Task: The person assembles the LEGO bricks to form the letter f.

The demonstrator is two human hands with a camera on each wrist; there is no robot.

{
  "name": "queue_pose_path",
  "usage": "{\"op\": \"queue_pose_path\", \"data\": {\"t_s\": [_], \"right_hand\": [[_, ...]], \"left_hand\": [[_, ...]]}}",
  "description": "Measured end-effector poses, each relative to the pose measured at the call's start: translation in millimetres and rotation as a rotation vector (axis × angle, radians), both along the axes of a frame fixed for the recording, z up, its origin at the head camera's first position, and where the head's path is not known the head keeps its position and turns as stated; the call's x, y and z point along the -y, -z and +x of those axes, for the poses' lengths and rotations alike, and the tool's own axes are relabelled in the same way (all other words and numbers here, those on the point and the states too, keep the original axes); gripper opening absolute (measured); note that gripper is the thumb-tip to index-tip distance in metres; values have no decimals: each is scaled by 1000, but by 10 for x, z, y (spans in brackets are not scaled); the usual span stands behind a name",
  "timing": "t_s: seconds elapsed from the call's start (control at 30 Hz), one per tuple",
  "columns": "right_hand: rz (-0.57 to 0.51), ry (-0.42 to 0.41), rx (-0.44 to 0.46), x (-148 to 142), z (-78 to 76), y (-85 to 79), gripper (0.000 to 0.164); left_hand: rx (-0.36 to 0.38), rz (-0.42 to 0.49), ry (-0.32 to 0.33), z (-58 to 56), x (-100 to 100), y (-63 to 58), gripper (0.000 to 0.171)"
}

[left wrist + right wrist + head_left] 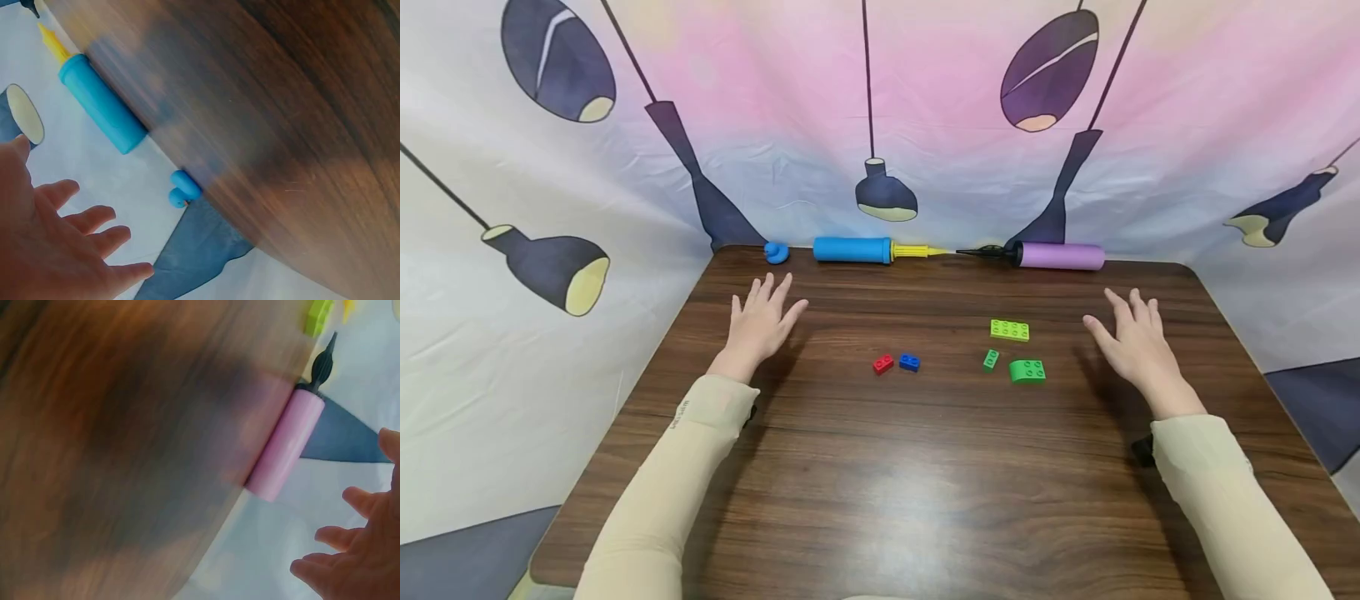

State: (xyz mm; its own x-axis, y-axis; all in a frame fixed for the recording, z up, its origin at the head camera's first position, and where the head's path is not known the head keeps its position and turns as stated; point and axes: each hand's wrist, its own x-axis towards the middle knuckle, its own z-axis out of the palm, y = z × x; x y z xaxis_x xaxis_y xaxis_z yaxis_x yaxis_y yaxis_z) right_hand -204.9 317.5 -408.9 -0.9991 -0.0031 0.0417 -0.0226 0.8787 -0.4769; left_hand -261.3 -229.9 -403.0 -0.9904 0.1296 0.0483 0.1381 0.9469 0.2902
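Note:
My left hand (758,323) hovers over the left part of the table with fingers spread, holding nothing. Nearest to it is a blue toy duck (777,252) at the back edge. On the right, my right hand (1138,343) is likewise spread and holds nothing. Left of that hand lie a lime brick (1010,330), a small green brick (991,359) and a green curved brick (1027,371). A red brick (883,364) and a blue brick (910,362) sit close together near the middle. Both wrist views show the hands with fingers apart.
Along the back edge of the wooden table (850,467) lie a blue hand pump (852,250) with a yellow nozzle and a purple hand pump (1062,256) with a black nozzle, tips facing each other. Behind hangs a cloth (790,108) printed with lamps.

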Motion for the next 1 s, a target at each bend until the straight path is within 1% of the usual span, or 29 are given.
{"op": "queue_pose_path", "data": {"t_s": [0.13,0.3,0.43,0.53,0.63,0.7,0.73,0.8,0.93,0.97,1.0], "right_hand": [[0,-24,-13,97,-9,-33,74],[24,-77,-23,289,-18,-110,71],[47,-142,-50,518,-25,-184,71],[39,-209,-65,704,-28,-233,70],[20,-260,-61,878,-21,-278,69],[8,-279,-49,981,-24,-297,68],[0,-285,-43,1026,-27,-303,67],[-28,-300,-26,1104,-37,-311,65],[-87,-335,-15,1236,-79,-293,62],[-98,-345,-14,1269,-92,-290,62],[-102,-353,-18,1306,-106,-282,62]], "left_hand": [[-38,-19,12,41,-76,-41,70],[-90,-90,59,126,-228,-61,65],[-153,-120,104,178,-360,-63,58],[-205,-139,143,207,-448,-59,50],[-230,-146,185,230,-525,-49,44],[-209,-131,206,237,-573,-43,41],[-185,-109,217,237,-594,-40,40],[-98,-13,236,242,-632,-42,39],[106,210,264,240,-679,-35,36],[143,251,264,241,-688,-33,36],[165,275,270,240,-696,-28,35]]}}
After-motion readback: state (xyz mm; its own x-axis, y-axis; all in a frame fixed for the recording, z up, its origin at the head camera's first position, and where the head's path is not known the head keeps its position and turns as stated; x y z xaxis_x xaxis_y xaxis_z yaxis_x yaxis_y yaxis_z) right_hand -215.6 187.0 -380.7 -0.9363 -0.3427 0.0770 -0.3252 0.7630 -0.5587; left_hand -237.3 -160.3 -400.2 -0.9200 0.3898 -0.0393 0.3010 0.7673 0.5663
